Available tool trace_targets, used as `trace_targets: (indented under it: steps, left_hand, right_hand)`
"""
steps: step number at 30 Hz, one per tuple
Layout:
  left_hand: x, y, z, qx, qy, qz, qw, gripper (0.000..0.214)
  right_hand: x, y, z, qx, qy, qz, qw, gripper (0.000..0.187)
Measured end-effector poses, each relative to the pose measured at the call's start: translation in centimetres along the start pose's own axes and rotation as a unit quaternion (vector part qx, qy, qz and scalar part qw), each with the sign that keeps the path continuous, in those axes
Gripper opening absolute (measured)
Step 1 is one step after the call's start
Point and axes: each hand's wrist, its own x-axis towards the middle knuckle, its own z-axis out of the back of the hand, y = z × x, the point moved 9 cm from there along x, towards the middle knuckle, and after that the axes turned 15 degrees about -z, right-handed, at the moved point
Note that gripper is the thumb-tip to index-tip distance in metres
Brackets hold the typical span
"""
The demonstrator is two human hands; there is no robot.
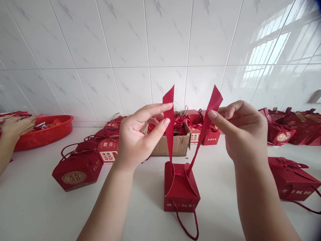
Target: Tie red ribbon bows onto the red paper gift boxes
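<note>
A small red gift box (181, 192) with gold lettering and a red cord handle stands on the white counter (140, 214) in front of me. A red ribbon runs through its top, and both ends rise upward. My left hand (139, 135) pinches the left ribbon end (170, 117) between thumb and fingers. My right hand (240, 129) pinches the right ribbon end (209, 115) the same way. Both ends are pulled up and slightly apart above the box.
A cardboard carton (175, 144) of red ribbons sits behind the box. Finished red boxes lie at left (77, 170) and right (291, 179), more at the far right. A red basin (47, 130) stands far left, with another person's hand (15, 127) at it. A tiled wall backs the counter.
</note>
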Motion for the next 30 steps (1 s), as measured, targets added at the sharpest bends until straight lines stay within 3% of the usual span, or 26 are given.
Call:
trace_targets:
  steps: [12,20,26,30]
  left_hand:
    - [0.0,0.1,0.0,0.007,0.005,-0.005,1.000,0.029]
    - [-0.1,0.8,-0.2,0.003,0.002,0.026,1.000,0.030]
    - [0.0,0.7,-0.6,-0.044,-0.023,-0.006,0.999,0.011]
    - [-0.4,1.1,-1.2,-0.061,-0.036,0.042,0.997,0.026]
  right_hand:
    - [-0.1,0.2,0.2,0.003,-0.023,0.017,1.000,0.030]
    - [0.0,-0.4,0.1,0.028,-0.014,-0.010,0.999,0.022]
    - [0.2,-0.8,0.2,-0.001,-0.022,-0.001,1.000,0.014]
    - [0.0,-1.2,-0.5,-0.004,-0.006,-0.021,1.000,0.009]
